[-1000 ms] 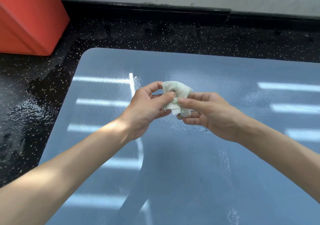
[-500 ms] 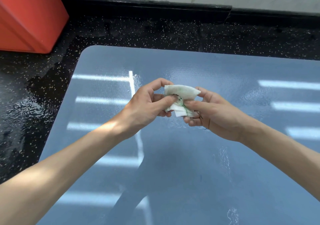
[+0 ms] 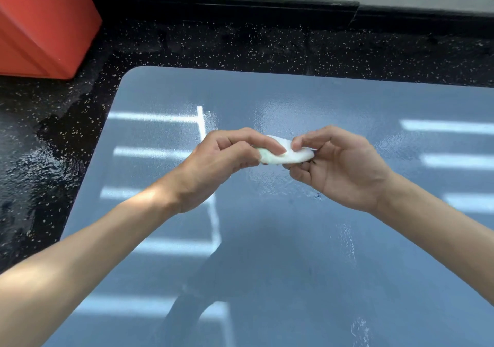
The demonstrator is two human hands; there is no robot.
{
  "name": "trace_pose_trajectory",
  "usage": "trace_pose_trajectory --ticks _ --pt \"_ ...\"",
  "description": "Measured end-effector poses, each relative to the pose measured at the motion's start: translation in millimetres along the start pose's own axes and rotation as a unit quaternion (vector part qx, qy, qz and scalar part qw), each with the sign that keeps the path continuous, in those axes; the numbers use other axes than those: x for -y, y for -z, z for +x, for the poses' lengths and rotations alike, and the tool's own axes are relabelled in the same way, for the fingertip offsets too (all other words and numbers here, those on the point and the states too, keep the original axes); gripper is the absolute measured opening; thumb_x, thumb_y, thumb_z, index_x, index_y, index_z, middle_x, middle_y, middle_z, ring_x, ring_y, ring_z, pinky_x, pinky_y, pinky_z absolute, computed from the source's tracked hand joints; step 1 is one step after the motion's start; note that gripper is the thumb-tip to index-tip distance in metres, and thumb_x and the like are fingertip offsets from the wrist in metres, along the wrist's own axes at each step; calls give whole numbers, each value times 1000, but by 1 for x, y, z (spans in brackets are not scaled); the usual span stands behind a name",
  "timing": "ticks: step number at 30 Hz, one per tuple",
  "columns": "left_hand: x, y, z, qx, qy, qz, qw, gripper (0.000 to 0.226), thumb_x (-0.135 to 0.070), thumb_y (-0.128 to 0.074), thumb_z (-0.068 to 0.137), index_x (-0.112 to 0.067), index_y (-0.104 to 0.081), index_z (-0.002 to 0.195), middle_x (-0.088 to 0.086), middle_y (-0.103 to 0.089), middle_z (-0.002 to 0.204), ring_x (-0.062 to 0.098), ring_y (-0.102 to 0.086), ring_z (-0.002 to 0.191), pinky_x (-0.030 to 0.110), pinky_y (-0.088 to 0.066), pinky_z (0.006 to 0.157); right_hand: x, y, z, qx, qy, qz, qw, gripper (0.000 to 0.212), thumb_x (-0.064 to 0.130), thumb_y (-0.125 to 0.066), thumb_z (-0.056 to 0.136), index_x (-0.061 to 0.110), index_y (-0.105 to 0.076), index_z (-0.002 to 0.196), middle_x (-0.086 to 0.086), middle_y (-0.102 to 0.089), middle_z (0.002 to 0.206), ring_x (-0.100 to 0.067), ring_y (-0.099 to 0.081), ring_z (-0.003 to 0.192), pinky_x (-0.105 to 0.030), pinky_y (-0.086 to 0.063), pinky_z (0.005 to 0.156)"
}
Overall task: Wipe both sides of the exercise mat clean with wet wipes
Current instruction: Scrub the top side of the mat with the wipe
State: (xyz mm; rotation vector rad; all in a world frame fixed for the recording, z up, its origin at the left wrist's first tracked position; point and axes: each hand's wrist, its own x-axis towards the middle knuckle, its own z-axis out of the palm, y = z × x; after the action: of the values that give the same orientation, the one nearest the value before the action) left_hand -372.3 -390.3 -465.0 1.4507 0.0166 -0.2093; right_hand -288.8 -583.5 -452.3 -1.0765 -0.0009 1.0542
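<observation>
A blue exercise mat [image 3: 307, 239] lies flat on a dark speckled floor, its rounded far-left corner in view and damp shiny patches on its surface. Above its middle I hold a folded white wet wipe [image 3: 290, 155] with a greenish smudge on its left end. My left hand [image 3: 222, 165] pinches the wipe's left end between thumb and fingers. My right hand [image 3: 339, 167] pinches its right end, fingers curled over the top. The wipe lies nearly flat between both hands, clear of the mat.
An orange-red box [image 3: 40, 23] stands on the floor at the far left. A black skirting [image 3: 240, 7] and a pale wall run along the back. The floor [image 3: 40, 159] left of the mat looks wet. Sunlight stripes cross the mat.
The wipe has been turned from standing upright to lying flat between my hands. My right hand has rolled over, so its fingers now curl on top of the wipe.
</observation>
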Motion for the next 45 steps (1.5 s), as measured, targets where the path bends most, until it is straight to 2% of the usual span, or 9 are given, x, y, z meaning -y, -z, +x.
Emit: trace_pose_trajectory --ticks 2,6,12,18,22,27,31,39,45 --pt "2 -1 1 -34 3 30 999 17 -30 -64 81 -23 -78 87 -6 -71 97 13 -63 101 27 -46 93 0 1 2 -4 23 -52 998 7 4 -65 82 9 -62 85 -7 -64 87 -15 -60 74 -20 -53 68" --pt "9 -4 2 -94 -20 83 992 20 -15 -74 84 -25 -68 100 6 -69 86 13 -65 79 26 -50 77 -1 -1 6 -32 48 -77 995 38 1 -67 73 11 -55 108 -7 -68 86 -14 -64 76 -19 -54 71" --pt "16 -3 4 -129 -2 74 989 8 -14 -69 89 -21 -72 92 -3 -72 87 9 -63 82 22 -49 80 -10 -12 14 -22 6 21 1000 13 16 -62 80 9 -66 91 -5 -66 99 -12 -63 84 -18 -53 69" --pt "26 -1 7 -192 -7 197 961 24 -23 -72 89 -44 -67 100 -11 -54 97 1 -47 76 8 -36 72 -16 -13 18 27 -28 -19 999 26 29 -54 89 14 -75 91 -10 -65 113 -31 -60 112 -39 -48 100" --pt "24 2 8 -215 7 209 954 29 -20 -80 80 -39 -67 99 -13 -56 89 4 -48 72 12 -39 67 -22 -16 18 2 3 -98 995 23 20 -59 82 3 -68 95 -11 -68 103 -21 -65 99 -28 -52 91" --pt "18 8 6 -139 2 129 982 30 -14 -83 72 -23 -72 99 4 -74 93 13 -67 81 30 -56 82 -29 -24 18 -87 119 -252 956 17 30 -65 78 15 -70 83 -7 -68 84 -11 -57 77 -22 -46 74" --pt "15 11 3 -102 4 116 988 44 -15 -87 70 -17 -71 111 1 -74 104 14 -69 88 28 -54 87 -29 -19 19 -124 152 -271 942 18 15 -62 91 19 -53 106 -4 -71 75 -11 -58 64 -21 -46 66" --pt "16 4 3 -150 22 85 985 9 -9 -76 84 -14 -75 91 3 -76 89 18 -73 85 26 -57 83 -25 -21 16 -131 167 -372 904 18 10 -60 93 17 -75 86 -11 -73 82 -26 -69 80 -43 -57 79" --pt "19 3 7 -162 50 77 982 3 -12 -74 85 -10 -76 85 12 -75 83 12 -65 72 20 -52 72 -14 -17 11 -68 131 -463 874 10 28 -73 84 20 -78 87 1 -67 65 -4 -52 56 -13 -35 50"
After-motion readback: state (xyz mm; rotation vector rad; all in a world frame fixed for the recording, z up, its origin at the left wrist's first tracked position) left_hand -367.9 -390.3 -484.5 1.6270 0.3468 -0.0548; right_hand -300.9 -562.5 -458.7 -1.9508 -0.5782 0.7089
